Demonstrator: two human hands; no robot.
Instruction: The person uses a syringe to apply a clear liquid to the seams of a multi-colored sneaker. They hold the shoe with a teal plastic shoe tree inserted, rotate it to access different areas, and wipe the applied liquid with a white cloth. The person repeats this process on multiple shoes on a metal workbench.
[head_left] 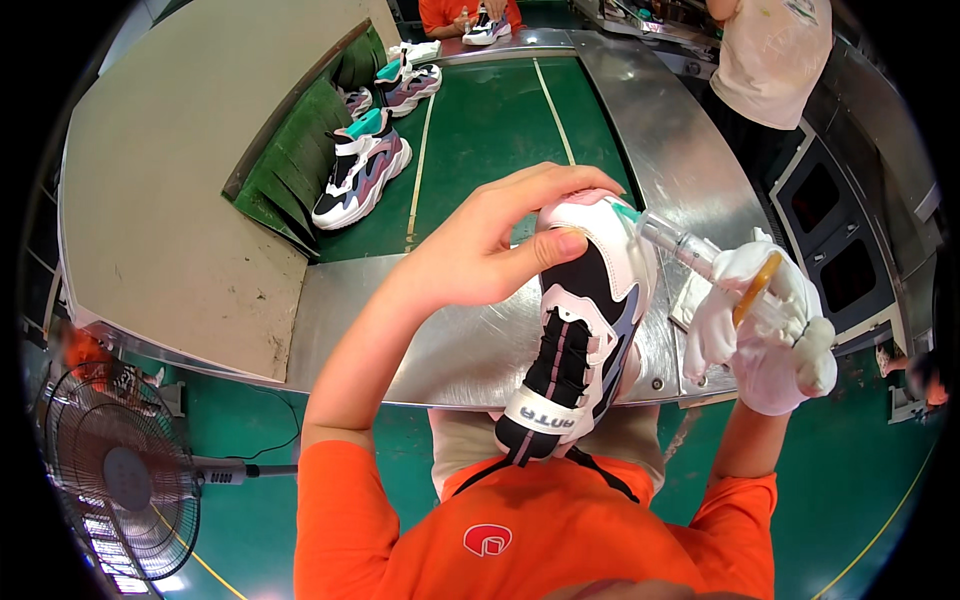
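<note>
My bare left hand (500,240) grips a white, black and pink sneaker (565,345) around its toe, thumb on the upper and fingers over the front. The shoe is tilted, toe away from me and strap end near my body. In my white-gloved right hand (768,330) is a clear syringe (682,243), with an amber ring-like part between the gloved fingers. Its green tip meets the shoe's edge beside the toe, where upper and sole join. The tip's exact contact is too small to tell.
A green conveyor belt (490,125) runs away from me between steel borders (675,130). Sneakers (365,165) with teal inserts stand on its left, by green hanging flaps (285,165). A fan (125,475) stands lower left. Other people are at the far end and upper right.
</note>
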